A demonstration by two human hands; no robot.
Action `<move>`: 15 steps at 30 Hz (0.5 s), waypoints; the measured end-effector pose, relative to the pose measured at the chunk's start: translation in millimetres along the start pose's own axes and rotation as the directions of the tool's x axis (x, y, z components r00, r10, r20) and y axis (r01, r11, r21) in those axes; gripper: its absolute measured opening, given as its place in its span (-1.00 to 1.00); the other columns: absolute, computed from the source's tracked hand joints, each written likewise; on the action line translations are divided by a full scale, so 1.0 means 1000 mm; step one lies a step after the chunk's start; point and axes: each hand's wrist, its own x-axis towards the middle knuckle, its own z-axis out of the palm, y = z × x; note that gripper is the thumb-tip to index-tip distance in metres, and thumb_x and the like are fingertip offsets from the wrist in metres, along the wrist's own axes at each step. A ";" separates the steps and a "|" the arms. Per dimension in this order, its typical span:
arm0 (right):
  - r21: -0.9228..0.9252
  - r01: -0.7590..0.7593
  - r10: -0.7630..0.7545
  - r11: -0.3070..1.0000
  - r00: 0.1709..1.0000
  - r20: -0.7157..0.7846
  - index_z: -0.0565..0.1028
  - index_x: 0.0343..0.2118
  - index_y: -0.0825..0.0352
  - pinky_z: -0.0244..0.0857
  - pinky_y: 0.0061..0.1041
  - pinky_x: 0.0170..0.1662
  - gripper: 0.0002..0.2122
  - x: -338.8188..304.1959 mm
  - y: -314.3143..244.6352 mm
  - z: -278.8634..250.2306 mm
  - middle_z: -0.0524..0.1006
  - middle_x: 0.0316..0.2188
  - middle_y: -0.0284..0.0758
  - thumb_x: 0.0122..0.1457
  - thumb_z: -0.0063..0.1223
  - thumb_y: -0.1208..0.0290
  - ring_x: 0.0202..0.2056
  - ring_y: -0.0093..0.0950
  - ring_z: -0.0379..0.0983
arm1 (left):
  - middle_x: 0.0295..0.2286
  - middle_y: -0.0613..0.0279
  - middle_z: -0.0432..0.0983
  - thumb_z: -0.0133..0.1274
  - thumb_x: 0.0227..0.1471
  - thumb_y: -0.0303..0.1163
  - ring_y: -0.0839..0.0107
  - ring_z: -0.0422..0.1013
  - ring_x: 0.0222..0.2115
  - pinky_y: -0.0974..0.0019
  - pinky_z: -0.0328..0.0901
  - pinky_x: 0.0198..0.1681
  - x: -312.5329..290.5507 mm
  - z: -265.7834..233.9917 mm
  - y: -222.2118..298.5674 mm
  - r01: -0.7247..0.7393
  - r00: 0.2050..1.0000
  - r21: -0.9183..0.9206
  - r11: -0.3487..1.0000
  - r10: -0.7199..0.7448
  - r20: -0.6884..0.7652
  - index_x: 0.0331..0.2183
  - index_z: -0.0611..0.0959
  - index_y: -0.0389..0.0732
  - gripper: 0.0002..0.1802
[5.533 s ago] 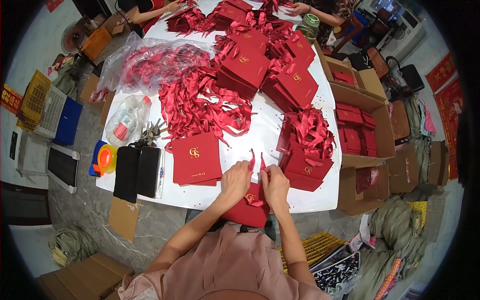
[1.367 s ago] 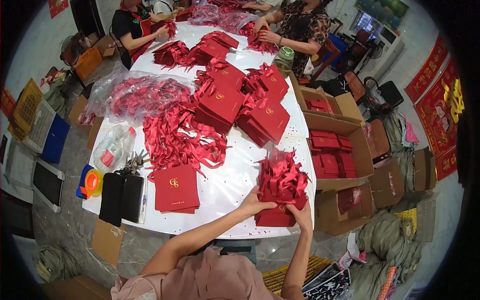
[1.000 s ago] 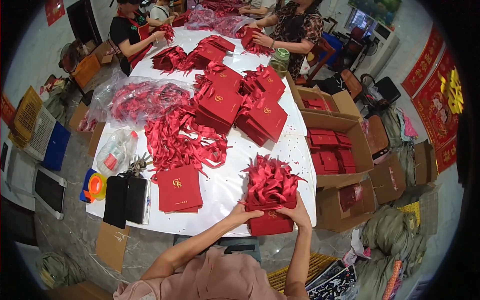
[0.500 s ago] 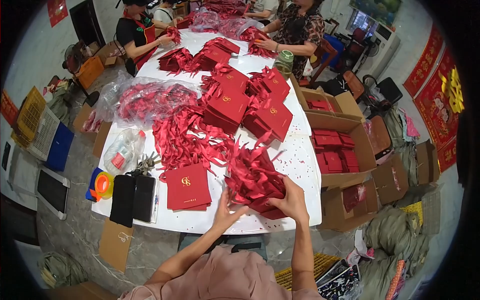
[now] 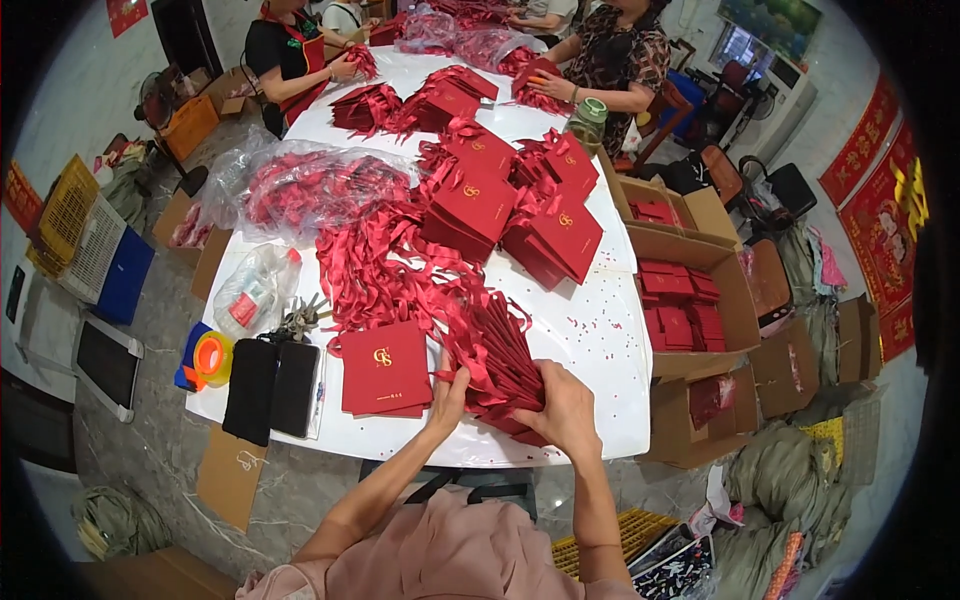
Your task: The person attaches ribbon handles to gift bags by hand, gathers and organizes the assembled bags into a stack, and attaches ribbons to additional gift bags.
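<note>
At the near edge of the white table [image 5: 590, 420], a thick bundle of red paper bags [image 5: 505, 350] with red ribbon handles stands on edge, its layers showing side by side. My right hand [image 5: 562, 408] is closed round its right side, thumb across the front. Against the bundle's left side, among the ribbons, my left hand [image 5: 448, 400] grips it; some of its fingers are hidden. Just left of that hand lies a flat stack of red bags [image 5: 385, 368] with gold print. A heap of loose red ribbons [image 5: 370, 265] spreads behind both.
More red bag stacks [image 5: 465, 205] lie mid-table beside a clear plastic sack of ribbons [image 5: 325, 190]. Keys [image 5: 303, 318], a phone [image 5: 295, 388] and orange tape [image 5: 212, 358] sit at left. Cardboard boxes [image 5: 700, 300] stand right. Two co-workers [image 5: 610, 60] handle red bags across the table.
The bundle has turned from a ribbon-covered tangle facing up to showing its layered edges. My left hand has moved up against its left side; my right hand has shifted slightly left.
</note>
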 end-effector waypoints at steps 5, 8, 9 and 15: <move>-0.070 -0.021 0.016 0.997 0.998 -0.063 0.42 -0.06 0.31 0.40 -0.24 -0.24 -0.33 -0.002 -0.002 0.003 0.55 -0.30 -0.17 -0.32 0.51 0.31 -0.27 -0.16 0.53 | 0.14 -0.14 0.27 -0.12 0.21 -0.22 -0.01 0.22 0.14 0.12 0.07 0.23 0.006 -0.004 -0.021 0.069 0.997 0.219 0.973 -0.076 0.023 0.22 0.26 -0.34 -0.37; -0.115 -0.046 0.039 0.992 0.997 -0.062 0.43 -0.09 0.32 0.40 -0.25 -0.28 -0.33 -0.001 -0.004 0.002 0.55 -0.34 -0.18 -0.35 0.52 0.30 -0.32 -0.18 0.54 | 0.07 -0.09 0.34 -0.14 0.22 -0.22 0.01 0.27 0.08 0.09 0.11 0.18 0.007 0.005 -0.015 0.109 0.993 0.189 0.976 -0.117 0.033 0.12 0.39 -0.34 -0.47; -0.115 -0.046 0.039 0.992 0.997 -0.059 0.43 -0.09 0.32 0.40 -0.25 -0.28 -0.33 0.000 -0.006 0.002 0.55 -0.34 -0.18 -0.35 0.52 0.30 -0.32 -0.18 0.54 | 0.07 -0.06 0.35 -0.15 0.24 -0.22 0.05 0.28 0.08 0.11 0.11 0.18 0.006 0.007 -0.014 0.042 0.998 0.163 0.986 -0.048 0.033 0.13 0.38 -0.34 -0.47; -0.150 -0.069 0.062 0.986 0.997 -0.051 0.44 -0.12 0.32 0.40 -0.26 -0.30 -0.37 0.001 -0.011 0.002 0.57 -0.35 -0.20 -0.35 0.52 0.31 -0.34 -0.17 0.54 | 0.04 0.08 0.38 -0.12 0.27 -0.22 0.28 0.31 0.03 0.23 0.17 0.13 -0.015 0.006 -0.015 0.142 0.983 0.089 0.986 -0.151 0.101 0.15 0.37 -0.31 -0.49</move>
